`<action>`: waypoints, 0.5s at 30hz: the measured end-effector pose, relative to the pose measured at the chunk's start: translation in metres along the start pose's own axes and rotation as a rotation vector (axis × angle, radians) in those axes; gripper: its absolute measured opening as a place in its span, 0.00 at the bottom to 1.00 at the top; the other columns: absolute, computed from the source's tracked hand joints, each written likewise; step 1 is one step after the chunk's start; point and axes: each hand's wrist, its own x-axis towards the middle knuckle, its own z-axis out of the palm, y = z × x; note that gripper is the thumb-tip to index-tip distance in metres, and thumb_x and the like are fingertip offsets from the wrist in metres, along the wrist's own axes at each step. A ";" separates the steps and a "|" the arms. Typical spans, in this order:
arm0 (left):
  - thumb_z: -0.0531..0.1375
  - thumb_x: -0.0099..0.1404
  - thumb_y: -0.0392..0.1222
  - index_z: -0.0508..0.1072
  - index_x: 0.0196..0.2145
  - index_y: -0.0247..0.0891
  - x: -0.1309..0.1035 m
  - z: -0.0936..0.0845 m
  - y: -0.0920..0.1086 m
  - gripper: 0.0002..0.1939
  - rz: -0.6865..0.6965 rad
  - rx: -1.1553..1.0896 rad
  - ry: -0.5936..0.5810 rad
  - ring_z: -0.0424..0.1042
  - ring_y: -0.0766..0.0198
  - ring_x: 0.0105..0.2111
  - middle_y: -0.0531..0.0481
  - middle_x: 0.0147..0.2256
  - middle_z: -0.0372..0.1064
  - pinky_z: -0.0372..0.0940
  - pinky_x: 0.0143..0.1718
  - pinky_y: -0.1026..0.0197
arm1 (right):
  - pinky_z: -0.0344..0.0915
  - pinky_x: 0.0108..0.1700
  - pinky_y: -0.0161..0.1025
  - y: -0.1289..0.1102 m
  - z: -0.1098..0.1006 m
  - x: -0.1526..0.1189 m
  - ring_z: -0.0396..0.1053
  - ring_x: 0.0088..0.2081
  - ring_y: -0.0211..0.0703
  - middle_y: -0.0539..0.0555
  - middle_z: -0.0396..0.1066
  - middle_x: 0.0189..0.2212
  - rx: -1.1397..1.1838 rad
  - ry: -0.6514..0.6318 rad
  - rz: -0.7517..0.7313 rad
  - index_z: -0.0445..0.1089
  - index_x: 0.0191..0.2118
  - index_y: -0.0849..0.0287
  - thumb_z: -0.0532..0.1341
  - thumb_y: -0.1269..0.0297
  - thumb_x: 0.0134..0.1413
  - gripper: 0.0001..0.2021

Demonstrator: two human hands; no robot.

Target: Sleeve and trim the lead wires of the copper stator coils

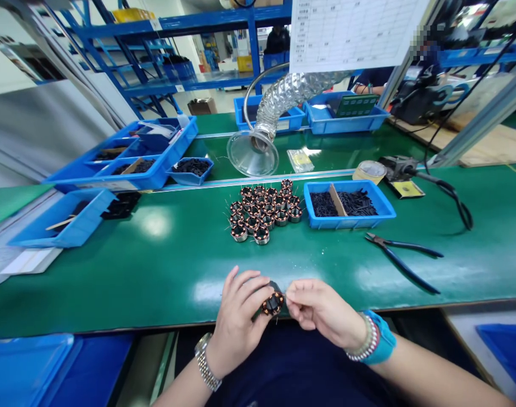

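Close to the table's front edge, my left hand (pixel 244 316) grips a motor stator (pixel 272 303), a dark ring with copper windings. Its wound face is turned toward me. On the stator's right side, my right hand (pixel 315 308) is closed in a pinch; whatever lies between its fingertips is too small to make out, perhaps hidden by them. Beyond both hands, several similar wound stators (pixel 261 234) stand grouped on the green table (pixel 164 271), thin wire ends sticking out around them. To their right sits a blue tray (pixel 349 221) of small black pieces, split by a divider.
Diagonal cutters (pixel 404 257) lie open-handled at the right. A clear extraction hood (pixel 253 155) hangs behind the stators. Further back are blue bins (pixel 343 121), a tape roll (pixel 369 170) and a black tool with a cable (pixel 400 168). More blue bins (pixel 67 223) stand left.
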 end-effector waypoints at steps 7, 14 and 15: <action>0.61 0.54 0.42 0.62 0.42 0.40 -0.001 0.010 -0.009 0.18 -0.154 -0.103 -0.018 0.64 0.55 0.45 0.46 0.40 0.68 0.50 0.53 0.42 | 0.64 0.42 0.38 0.007 -0.006 -0.003 0.65 0.38 0.39 0.54 0.69 0.36 -0.631 0.208 -0.617 0.67 0.43 0.56 0.51 0.68 0.56 0.12; 0.62 0.52 0.42 0.66 0.38 0.39 0.001 0.017 -0.013 0.15 -0.333 -0.168 -0.073 0.65 0.57 0.43 0.48 0.37 0.69 0.51 0.52 0.43 | 0.66 0.42 0.40 0.023 -0.003 0.008 0.64 0.41 0.40 0.56 0.67 0.39 -0.806 0.233 -0.729 0.64 0.48 0.56 0.50 0.72 0.55 0.16; 0.62 0.52 0.42 0.66 0.38 0.39 0.001 0.018 -0.014 0.15 -0.346 -0.174 -0.082 0.65 0.56 0.43 0.48 0.37 0.69 0.51 0.52 0.43 | 0.66 0.42 0.40 0.024 -0.003 0.009 0.64 0.41 0.40 0.56 0.67 0.39 -0.832 0.236 -0.731 0.63 0.49 0.56 0.50 0.72 0.55 0.16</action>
